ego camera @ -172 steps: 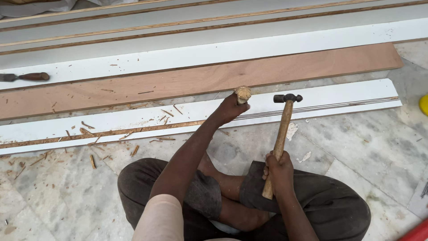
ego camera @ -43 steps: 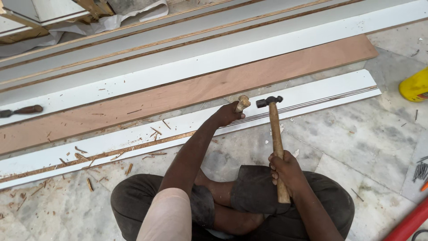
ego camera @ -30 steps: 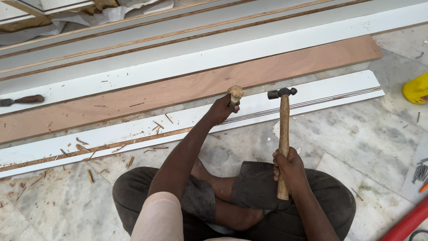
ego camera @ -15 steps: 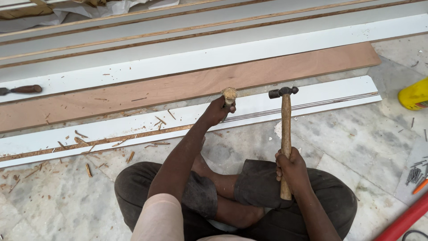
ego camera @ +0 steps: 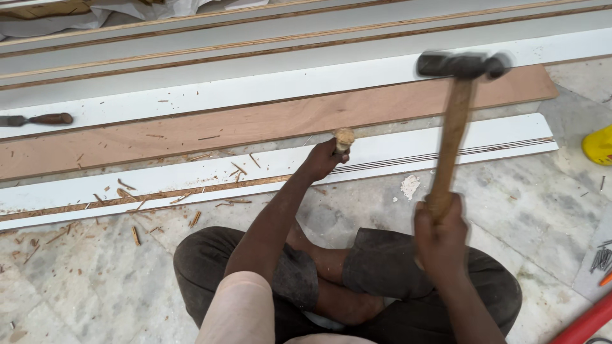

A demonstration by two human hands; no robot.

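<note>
Your right hand (ego camera: 440, 239) has a full grip on one raised wooden-handled steel hammer (ego camera: 454, 121); your left hand (ego camera: 322, 160) grips one wooden-handled chisel (ego camera: 343, 138) against one white grooved board (ego camera: 446, 145).

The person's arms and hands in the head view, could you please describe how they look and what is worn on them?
Both hands are bare: no gloves, rings or watch show on the left hand or the right hand. The left arm has a short, pale pinkish-beige sleeve ending near the elbow; both forearms are uncovered. No right sleeve shows in view.
</note>
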